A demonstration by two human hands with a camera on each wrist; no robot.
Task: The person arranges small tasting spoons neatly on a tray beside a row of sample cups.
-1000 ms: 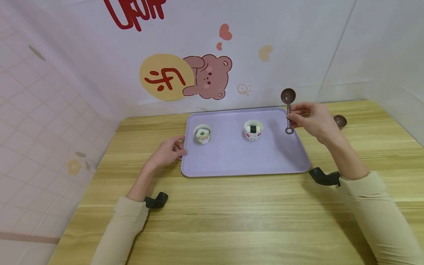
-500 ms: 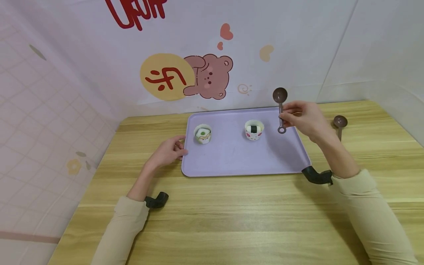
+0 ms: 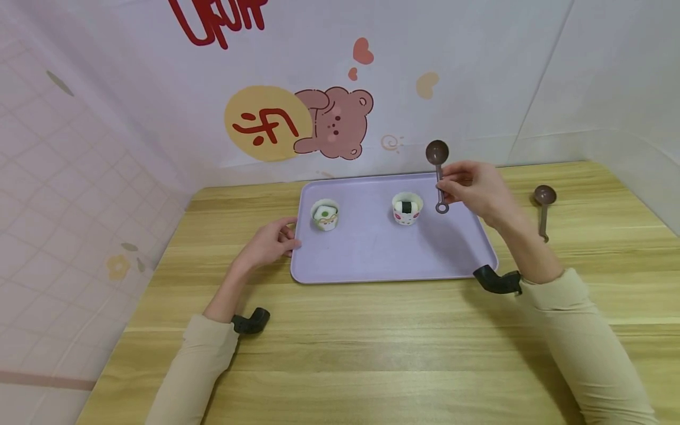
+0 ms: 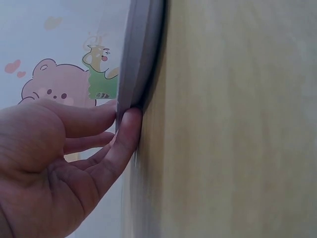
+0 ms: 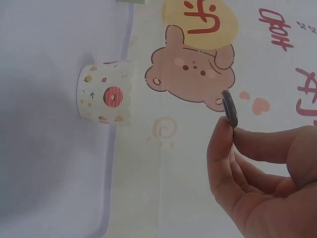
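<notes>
My right hand [image 3: 480,189] pinches a brown measuring spoon [image 3: 438,171] by its handle, bowl up, above the right part of a lilac tray [image 3: 356,254]. In the right wrist view only the dark ringed end of the spoon [image 5: 229,106] shows at the thumb and fingertips. My left hand [image 3: 268,242] grips the tray's left edge; the left wrist view has the tray rim [image 4: 136,64] between thumb and fingers. Two patterned paper cups stand upright on the tray. The right cup [image 3: 406,217] holds a white piece with a black band; the left cup [image 3: 325,221] a white piece with a green dot.
Another brown measuring spoon [image 3: 544,203] lies on the wooden table [image 3: 372,342], right of the tray. A wall with a printed bear [image 3: 340,124] rises behind the tray. Black camera mounts jut from both wrists, the right mount [image 3: 496,280] close over the tray's front right corner.
My right hand has moved left with the measuring spoon, farther over the tray. More of the spoon lying on the table now shows. The left hand, tray and cups stay put.
</notes>
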